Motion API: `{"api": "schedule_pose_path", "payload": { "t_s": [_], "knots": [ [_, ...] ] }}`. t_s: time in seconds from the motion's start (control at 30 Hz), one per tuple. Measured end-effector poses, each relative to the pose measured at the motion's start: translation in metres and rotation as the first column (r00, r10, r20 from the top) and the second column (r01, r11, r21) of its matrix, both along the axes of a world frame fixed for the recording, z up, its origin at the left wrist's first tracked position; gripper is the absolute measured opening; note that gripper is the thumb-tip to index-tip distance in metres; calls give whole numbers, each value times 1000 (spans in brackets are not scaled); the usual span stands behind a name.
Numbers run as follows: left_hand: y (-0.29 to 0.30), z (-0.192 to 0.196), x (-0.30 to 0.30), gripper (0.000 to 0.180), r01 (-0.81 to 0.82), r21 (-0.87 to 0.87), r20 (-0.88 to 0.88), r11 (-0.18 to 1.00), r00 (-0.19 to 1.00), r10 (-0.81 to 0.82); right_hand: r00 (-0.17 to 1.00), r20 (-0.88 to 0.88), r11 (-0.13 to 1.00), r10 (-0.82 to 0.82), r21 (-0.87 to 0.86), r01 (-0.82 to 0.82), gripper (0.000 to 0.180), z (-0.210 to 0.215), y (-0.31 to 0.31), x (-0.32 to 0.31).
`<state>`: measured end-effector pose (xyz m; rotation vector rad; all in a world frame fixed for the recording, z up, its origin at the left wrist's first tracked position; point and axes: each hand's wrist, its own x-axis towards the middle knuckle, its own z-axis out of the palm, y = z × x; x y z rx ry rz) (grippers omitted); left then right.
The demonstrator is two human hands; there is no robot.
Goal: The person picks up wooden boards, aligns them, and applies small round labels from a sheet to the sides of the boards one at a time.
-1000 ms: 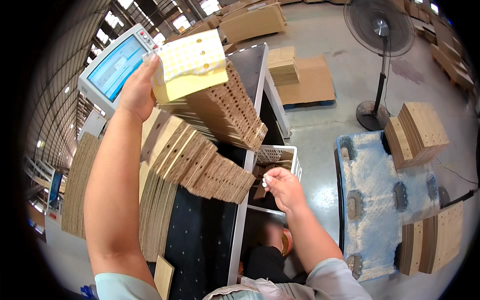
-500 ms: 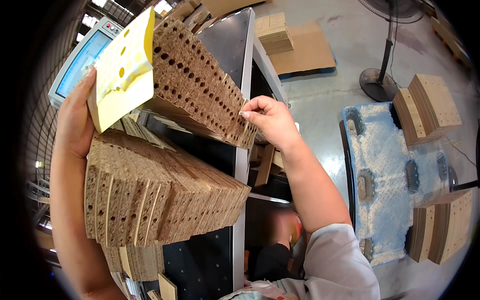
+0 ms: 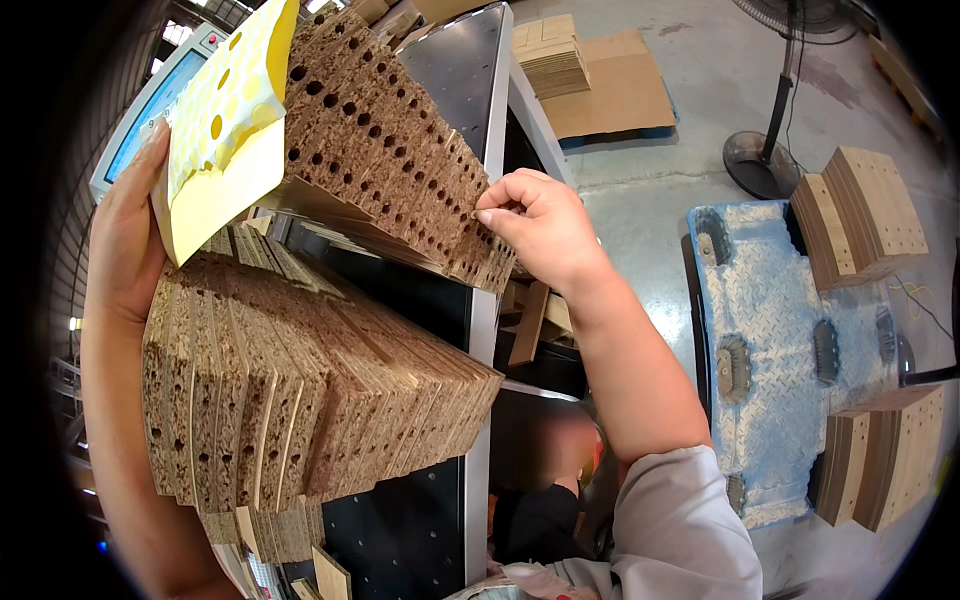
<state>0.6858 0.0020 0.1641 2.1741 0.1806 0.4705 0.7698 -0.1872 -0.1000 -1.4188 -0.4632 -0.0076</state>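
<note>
My left hand is closed around the outer edge of a yellow dotted panel at the left end of an upper row of particleboard pieces. Drilled holes run in lines along the row's facing edges. At its right end, my right hand is pinched, thumb and forefinger touching the board edges; anything between the fingertips is too small to make out. Below lies a second row of particleboard pieces, close to my left forearm. Some of my left fingers are hidden behind the panel.
Both rows rest over a black table with a metal rim. A screen stands behind my left hand. To the right, a blue pallet carries board stacks. A standing fan is farther back. A person's blurred arm shows below.
My left hand, the dotted panel and the left ends of both rows sit farther left in view, as does the screen. My right hand stays pinched at the row's right end.
</note>
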Motion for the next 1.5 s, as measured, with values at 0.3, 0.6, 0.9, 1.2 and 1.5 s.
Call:
{"api": "schedule_pose_path", "payload": {
  "t_s": [0.3, 0.6, 0.9, 1.2, 1.5],
  "knots": [
    [-1, -1, -2, 41, -16, 34, -5, 999, 1000, 17, 985, 48, 982, -166, -87, 169, 7, 1, 4, -2],
    [6, 5, -1, 44, -13, 27, -107, 1000, 994, 16, 978, -129, 917, 165, 384, -104, 11, -17, 0, 4],
    [5, 2, -1, 46, -77, 41, -31, 996, 996, 78, 997, 27, 986, -68, 152, 63, 10, -13, 8, -8],
    [11, 5, -1, 46, -68, 89, -39, 994, 997, 72, 988, -8, 977, -154, 151, 153, 16, -21, 11, -3],
    [22, 12, -1, 44, -22, 105, -100, 994, 994, 33, 975, -70, 790, 212, 599, -129, 20, -40, 14, 5]
  ]
}}
